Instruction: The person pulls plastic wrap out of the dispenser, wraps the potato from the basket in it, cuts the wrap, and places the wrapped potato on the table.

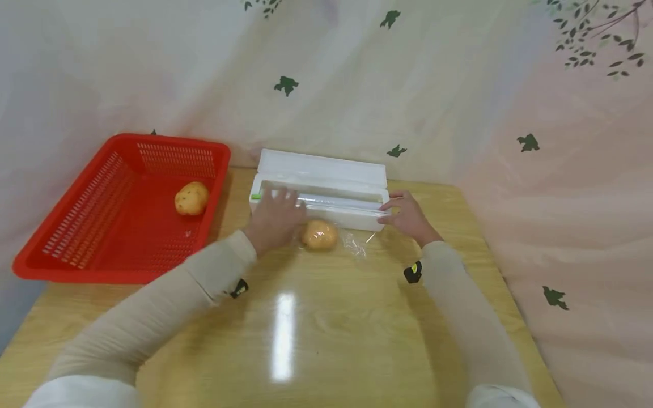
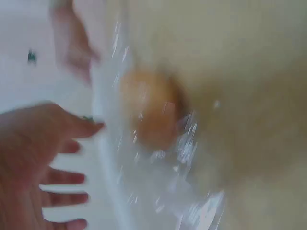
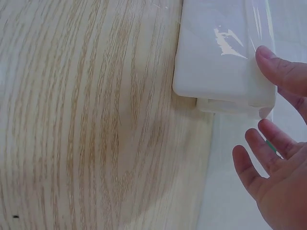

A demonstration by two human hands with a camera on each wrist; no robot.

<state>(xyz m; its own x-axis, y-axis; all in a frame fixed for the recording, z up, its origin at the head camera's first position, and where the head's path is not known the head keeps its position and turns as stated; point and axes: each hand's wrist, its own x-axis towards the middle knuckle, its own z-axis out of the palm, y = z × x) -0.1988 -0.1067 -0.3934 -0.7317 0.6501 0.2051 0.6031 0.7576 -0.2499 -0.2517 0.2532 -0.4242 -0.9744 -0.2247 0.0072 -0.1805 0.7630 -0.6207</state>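
Nothing here can be read: the white cling-film dispenser (image 1: 320, 190) carries no lettering or brand, the red basket (image 1: 122, 209) is plain, and the backdrop cloth (image 1: 357, 73) shows only printed leaf shapes, no words or numbers.

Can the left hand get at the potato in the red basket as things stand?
Probably yes. The left hand rests on the cling film dispenser, fingers straight, holding nothing. The potato lies alone in the open-topped red basket just to its left; only the low basket wall stands between them.
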